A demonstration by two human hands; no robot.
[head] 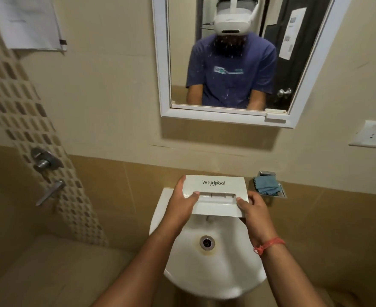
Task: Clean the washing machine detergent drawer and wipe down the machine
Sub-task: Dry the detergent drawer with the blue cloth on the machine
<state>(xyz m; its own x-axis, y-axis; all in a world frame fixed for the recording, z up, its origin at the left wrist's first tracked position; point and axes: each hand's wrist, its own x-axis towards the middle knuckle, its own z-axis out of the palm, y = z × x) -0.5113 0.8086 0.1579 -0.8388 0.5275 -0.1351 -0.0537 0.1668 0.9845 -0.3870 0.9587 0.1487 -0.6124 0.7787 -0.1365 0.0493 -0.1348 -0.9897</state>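
Observation:
A white Whirlpool detergent drawer (215, 191) is held over the back of a white wash basin (227, 273), its front panel facing me. My left hand (182, 202) grips its left end, thumb on the handle recess. My right hand (254, 209) grips its right end, thumb on the front panel. The drawer's body behind the panel is hidden. No washing machine is in view.
A blue cloth (266, 185) lies in a metal soap dish on the wall to the right of the basin. A mirror (227, 58) hangs above. Metal tap handles (46, 162) stick out of the left wall. A socket plate (375, 135) sits at right.

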